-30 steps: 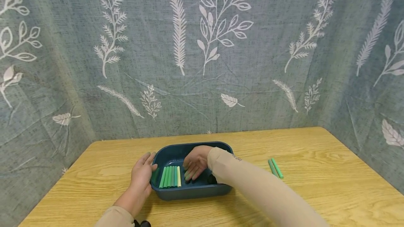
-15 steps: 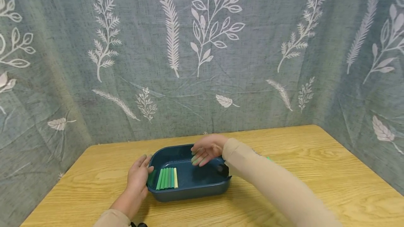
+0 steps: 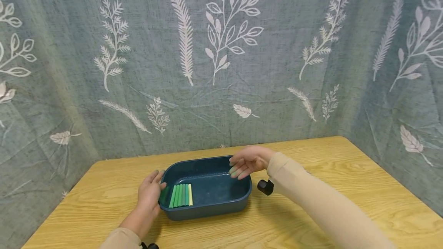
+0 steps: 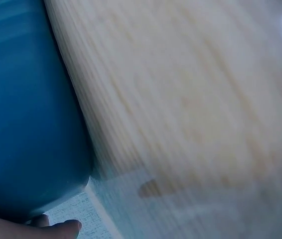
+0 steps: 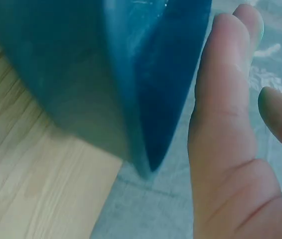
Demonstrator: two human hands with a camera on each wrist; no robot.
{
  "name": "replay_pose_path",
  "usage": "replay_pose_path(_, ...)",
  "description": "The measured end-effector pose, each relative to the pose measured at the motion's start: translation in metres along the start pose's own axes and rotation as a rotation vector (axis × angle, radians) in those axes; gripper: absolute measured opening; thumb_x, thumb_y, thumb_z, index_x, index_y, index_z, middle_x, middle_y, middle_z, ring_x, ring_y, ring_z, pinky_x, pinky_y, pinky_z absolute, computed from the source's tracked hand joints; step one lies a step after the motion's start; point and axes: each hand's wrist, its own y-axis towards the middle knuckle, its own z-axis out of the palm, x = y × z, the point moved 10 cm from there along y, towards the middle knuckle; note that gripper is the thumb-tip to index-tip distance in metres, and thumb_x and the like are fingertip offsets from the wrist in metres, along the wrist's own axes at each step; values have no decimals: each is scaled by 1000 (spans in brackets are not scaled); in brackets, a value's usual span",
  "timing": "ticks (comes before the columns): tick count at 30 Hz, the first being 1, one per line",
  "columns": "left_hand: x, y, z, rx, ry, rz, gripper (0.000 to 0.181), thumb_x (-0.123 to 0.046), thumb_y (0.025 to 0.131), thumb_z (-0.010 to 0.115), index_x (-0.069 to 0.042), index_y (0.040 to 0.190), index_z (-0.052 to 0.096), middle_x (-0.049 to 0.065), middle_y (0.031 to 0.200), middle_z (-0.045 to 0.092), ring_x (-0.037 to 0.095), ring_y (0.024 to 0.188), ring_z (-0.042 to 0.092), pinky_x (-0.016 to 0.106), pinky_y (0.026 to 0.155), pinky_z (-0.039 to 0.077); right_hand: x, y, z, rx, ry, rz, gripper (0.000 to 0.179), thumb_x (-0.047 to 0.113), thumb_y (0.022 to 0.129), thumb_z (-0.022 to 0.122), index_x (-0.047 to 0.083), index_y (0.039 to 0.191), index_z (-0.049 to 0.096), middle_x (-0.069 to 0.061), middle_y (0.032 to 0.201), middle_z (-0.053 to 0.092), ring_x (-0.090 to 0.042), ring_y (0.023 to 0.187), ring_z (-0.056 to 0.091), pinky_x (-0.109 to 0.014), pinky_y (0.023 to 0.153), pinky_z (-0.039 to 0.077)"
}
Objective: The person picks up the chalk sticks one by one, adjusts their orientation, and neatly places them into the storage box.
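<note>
A dark blue plastic bin [image 3: 207,212] stands on the wooden table. Side by side in its left end lie several green chalk-like sticks [image 3: 180,196], with a pale yellow stick [image 3: 190,195] at the right of the row. My left hand [image 3: 149,192] rests along the bin's left side, fingers fairly straight and thumb near the rim. Over the bin's right end hovers my right hand [image 3: 250,160], holding nothing, its fingers loosely extended and their tips tinted green. The right wrist view shows these fingers [image 5: 225,99] beside the bin's wall [image 5: 81,74].
The wooden table [image 3: 117,187] reaches back to a grey-blue curtain [image 3: 207,118] with white leaf prints. My right sleeve [image 3: 322,199] covers part of the table's right side. A black wrist camera [image 3: 265,187] sits just right of the bin.
My right hand has risen out of the bin and moved right. The two green sticks on the table at right have become hidden behind my right arm. My left hand stays at the bin.
</note>
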Motion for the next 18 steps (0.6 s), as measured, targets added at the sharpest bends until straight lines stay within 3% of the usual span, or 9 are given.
replay_pose_path(6,2,1,0,-8,12,-4,61,9,100,29,4,153,-1,24,158,9,41,145,3,52,116,12,-9,-12,-17,-7,17,-25,43,13,102,47,-15,134,44,-13,88,66,-17,72,67,-30,74,57)
replay_pose_path(18,-1,-1,0,3,-7,4,61,10,100,28,6,152,-3,24,158,8,41,145,1,51,117,12,-21,-30,-39,-27,18,-50,41,11,101,46,-15,132,43,-11,87,66,-15,71,67,-30,73,57)
